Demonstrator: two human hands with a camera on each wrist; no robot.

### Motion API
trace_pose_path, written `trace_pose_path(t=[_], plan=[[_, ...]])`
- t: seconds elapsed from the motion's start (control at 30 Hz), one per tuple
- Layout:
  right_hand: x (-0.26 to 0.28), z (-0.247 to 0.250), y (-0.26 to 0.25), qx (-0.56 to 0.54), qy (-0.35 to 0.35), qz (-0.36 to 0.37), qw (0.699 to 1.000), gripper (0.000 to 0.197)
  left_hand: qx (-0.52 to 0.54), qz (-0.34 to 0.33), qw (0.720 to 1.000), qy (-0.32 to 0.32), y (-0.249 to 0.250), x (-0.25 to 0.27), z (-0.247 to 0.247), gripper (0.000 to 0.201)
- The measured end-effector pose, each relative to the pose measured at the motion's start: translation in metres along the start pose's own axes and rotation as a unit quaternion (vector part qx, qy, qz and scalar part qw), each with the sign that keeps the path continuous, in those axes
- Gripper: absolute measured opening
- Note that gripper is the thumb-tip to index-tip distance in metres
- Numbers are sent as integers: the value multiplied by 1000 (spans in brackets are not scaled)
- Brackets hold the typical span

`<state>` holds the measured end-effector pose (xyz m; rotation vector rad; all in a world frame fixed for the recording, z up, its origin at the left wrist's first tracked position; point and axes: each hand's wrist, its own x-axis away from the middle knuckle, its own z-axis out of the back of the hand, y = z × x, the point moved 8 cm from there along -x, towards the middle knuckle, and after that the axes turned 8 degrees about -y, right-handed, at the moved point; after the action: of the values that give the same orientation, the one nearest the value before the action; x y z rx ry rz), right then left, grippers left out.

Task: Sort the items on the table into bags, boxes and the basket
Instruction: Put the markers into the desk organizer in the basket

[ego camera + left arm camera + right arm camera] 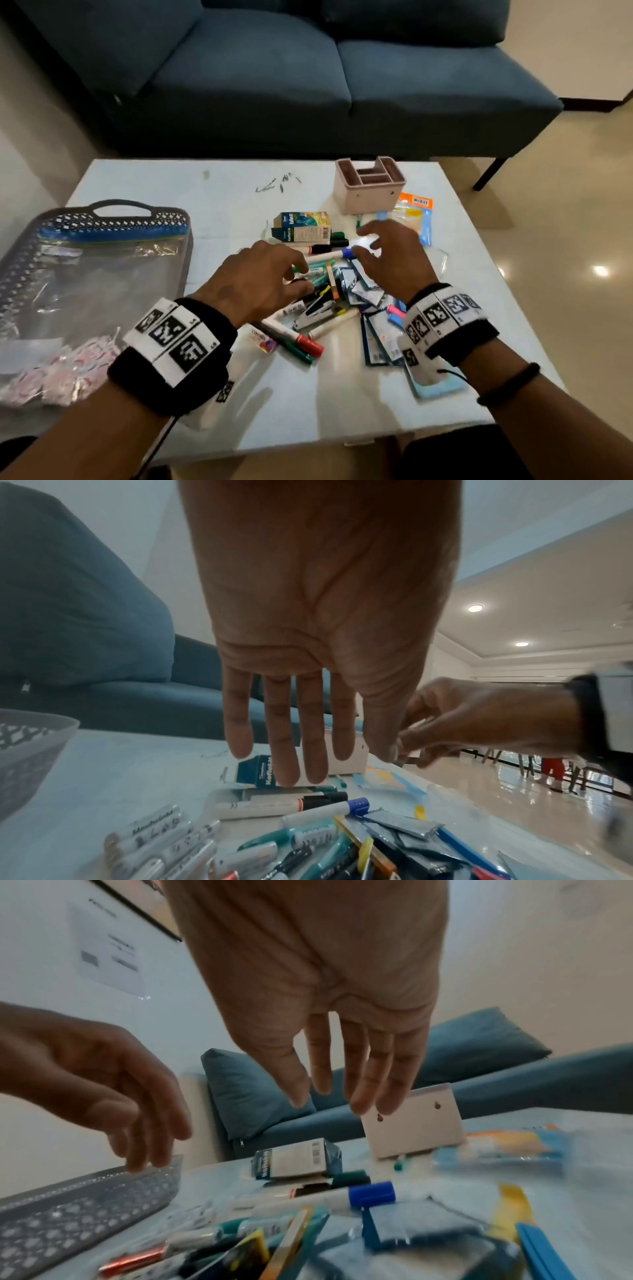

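Observation:
A heap of markers, dark blue sachets (363,287) and a stapler (317,310) lies mid-table. My left hand (294,274) hovers over its left side with straight fingers (281,750), holding nothing. My right hand (370,243) hangs spread above the blue-capped marker (330,255), also empty; its fingers (363,1091) point down over that marker (342,1198). A teal medicine box (303,226) lies just beyond the heap. The grey basket (120,205) sits at the left with a clear zip bag (102,274) lying in it. A pink divided box (370,192) stands behind.
An orange-topped packet (411,212) lies right of the pink box. A bag of red-and-white sweets (61,373) sits at the near left. Small metal clips (277,183) are scattered at the back. A blue sofa (274,68) stands beyond the table.

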<state>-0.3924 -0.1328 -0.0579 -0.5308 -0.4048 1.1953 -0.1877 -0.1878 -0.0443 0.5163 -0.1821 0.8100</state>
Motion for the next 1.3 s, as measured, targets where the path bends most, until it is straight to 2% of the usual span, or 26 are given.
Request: trace_pose_path(t=[0.1, 0.2, 0.33, 0.5, 0.7, 0.83, 0.9, 0.97, 1.03, 1.1, 1.2, 1.3], plan=[[-53, 12, -7, 52, 27, -17, 998, 53, 11, 3, 999, 36, 0, -2, 10, 37], [-96, 7, -2, 28, -21, -79, 996, 71, 15, 14, 999, 44, -4, -1, 12, 40], [-124, -5, 11, 30, -43, -137, 989, 57, 12, 23, 999, 43, -12, 0, 16, 40], [-132, -1, 15, 41, 6, -134, 990, 37, 25, 27, 998, 56, -23, 6, 29, 40], [-87, 45, -23, 45, 92, -18, 995, 45, 53, 18, 993, 101, -33, 16, 45, 34], [-23, 60, -53, 25, 121, 61, 990, 49, 130, -24, 965, 225, -31, 31, 72, 35], [15, 61, -66, -7, 119, 109, 987, 44, 194, -26, 947, 255, -33, 38, 81, 41], [46, 53, -73, -66, 83, 155, 982, 40, 269, -5, 939, 215, -38, 39, 78, 48], [65, 37, -75, -143, 21, 178, 973, 34, 349, 23, 929, 125, -40, 38, 66, 58], [73, 21, -76, -195, -28, 186, 963, 24, 382, 45, 922, 31, -37, 43, 55, 60], [75, -8, -86, -187, -107, 195, 957, 17, 336, 49, 937, -83, -42, 61, 38, 53], [67, -33, -98, -140, -199, 199, 949, 11, 252, 56, 954, -151, -64, 74, 23, 95]])
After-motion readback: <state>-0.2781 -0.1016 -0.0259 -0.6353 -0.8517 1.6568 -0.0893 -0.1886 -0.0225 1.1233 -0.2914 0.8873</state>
